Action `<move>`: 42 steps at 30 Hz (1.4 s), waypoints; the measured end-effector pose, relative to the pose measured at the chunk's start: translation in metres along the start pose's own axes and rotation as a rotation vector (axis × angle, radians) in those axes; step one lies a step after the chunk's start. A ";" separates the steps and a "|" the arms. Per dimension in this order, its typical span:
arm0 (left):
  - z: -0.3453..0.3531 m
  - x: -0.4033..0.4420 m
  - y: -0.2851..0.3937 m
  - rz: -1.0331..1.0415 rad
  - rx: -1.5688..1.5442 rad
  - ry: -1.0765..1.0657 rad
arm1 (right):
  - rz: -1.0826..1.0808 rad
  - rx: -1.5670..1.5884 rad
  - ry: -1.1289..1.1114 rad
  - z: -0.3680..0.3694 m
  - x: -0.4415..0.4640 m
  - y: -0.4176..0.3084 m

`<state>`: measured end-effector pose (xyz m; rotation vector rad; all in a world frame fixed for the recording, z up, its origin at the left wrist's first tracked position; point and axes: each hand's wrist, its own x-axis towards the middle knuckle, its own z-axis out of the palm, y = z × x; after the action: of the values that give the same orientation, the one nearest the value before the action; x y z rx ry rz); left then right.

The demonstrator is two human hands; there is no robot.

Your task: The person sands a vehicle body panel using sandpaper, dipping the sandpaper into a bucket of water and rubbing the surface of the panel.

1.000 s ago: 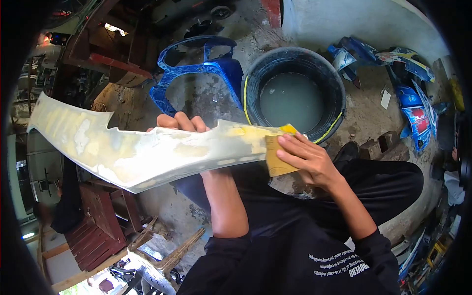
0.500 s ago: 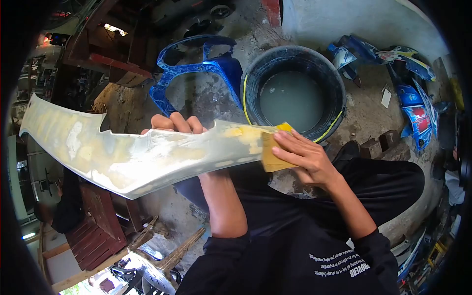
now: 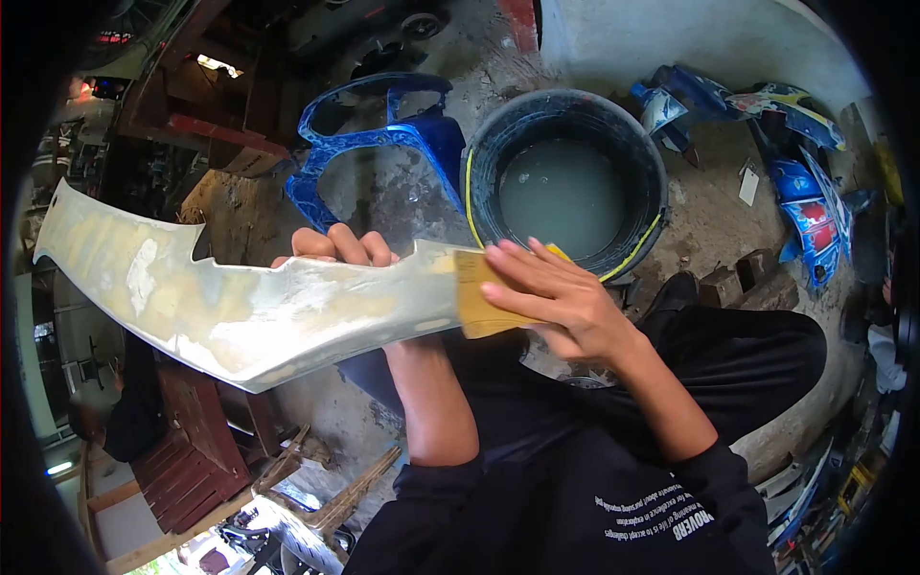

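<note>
A long curved body panel (image 3: pixel 316 307), whitish with yellow and white filler patches, spans the view from the left to the middle. From behind, my left hand (image 3: pixel 345 246) grips it, fingers curled over its upper edge and the palm hidden. My right hand (image 3: pixel 565 299) presses a folded sheet of yellow-brown sandpaper (image 3: pixel 484 302) against the panel's right end. Its fingers lie over the sheet, which covers that end of the panel.
A black bucket (image 3: pixel 470 163) of cloudy water stands beyond the panel. Blue fairings lie to its left (image 3: pixel 441 144) and right (image 3: pixel 800 192). Blocks (image 3: pixel 724 287) sit near my knee. Lower left are a red-brown wooden bench (image 3: pixel 192 450) and a person in dark clothing (image 3: pixel 134 422).
My right hand has slid the sandpaper leftward along the panel, covering more of its right end. My left hand keeps its grip, and the view has shifted slightly.
</note>
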<state>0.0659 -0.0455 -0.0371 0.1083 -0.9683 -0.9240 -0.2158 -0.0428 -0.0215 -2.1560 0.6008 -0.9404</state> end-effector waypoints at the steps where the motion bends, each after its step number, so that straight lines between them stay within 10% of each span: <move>1: -0.004 -0.001 0.001 -0.020 -0.038 -0.005 | -0.012 -0.008 0.000 0.003 0.004 0.000; 42: 0.029 0.002 -0.014 0.078 -0.043 0.106 | 0.078 -0.266 -0.049 -0.005 -0.049 0.022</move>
<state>0.0356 -0.0468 -0.0248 0.0821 -0.8482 -0.8587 -0.2533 -0.0282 -0.0573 -2.3623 0.8182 -0.8003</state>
